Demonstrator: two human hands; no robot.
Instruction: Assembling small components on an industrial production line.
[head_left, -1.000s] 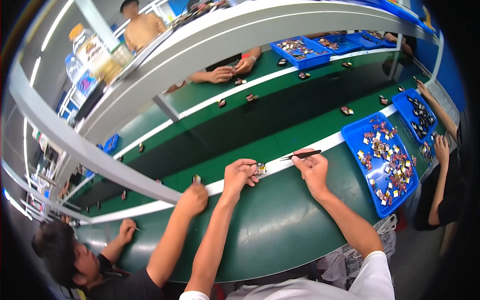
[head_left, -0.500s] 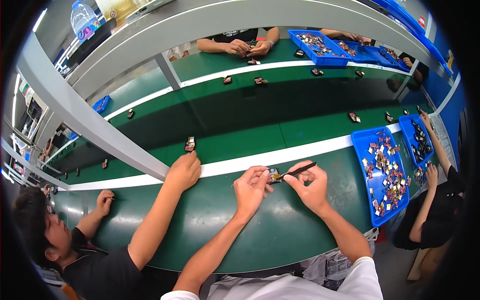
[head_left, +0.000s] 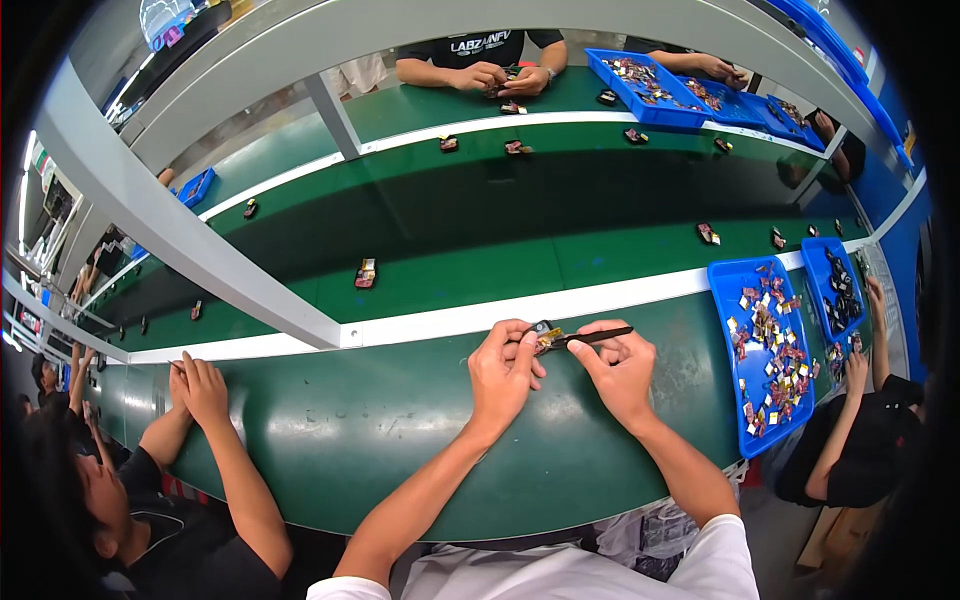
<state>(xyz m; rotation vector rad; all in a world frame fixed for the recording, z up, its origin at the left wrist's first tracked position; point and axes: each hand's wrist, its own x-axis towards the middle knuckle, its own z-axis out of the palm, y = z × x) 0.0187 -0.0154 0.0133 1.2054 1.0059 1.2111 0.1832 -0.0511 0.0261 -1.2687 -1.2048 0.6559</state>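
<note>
Over the near strip of green table, my left hand [head_left: 500, 375] pinches a small black assembly [head_left: 547, 338] with yellow and pinkish parts on it. My right hand [head_left: 622, 378] grips black tweezers [head_left: 606, 335] between thumb and fingers. Their tip points left and meets the assembly, close to my left fingertips. The fine detail where the tip touches is too small to make out.
A blue tray [head_left: 743, 400] of small pink, yellow and white parts lies to my right, beside another blue tray [head_left: 822, 318] of black pieces. Small assemblies [head_left: 367, 273] sit along the green conveyor [head_left: 480, 270]. A grey frame post [head_left: 200, 240] crosses the left. Co-workers sit left, right and opposite.
The left co-worker's hand has drawn back from the conveyor to their other hand. Assemblies on the near side of the belt have shifted left. My hands keep nearly the same place and grip.
</note>
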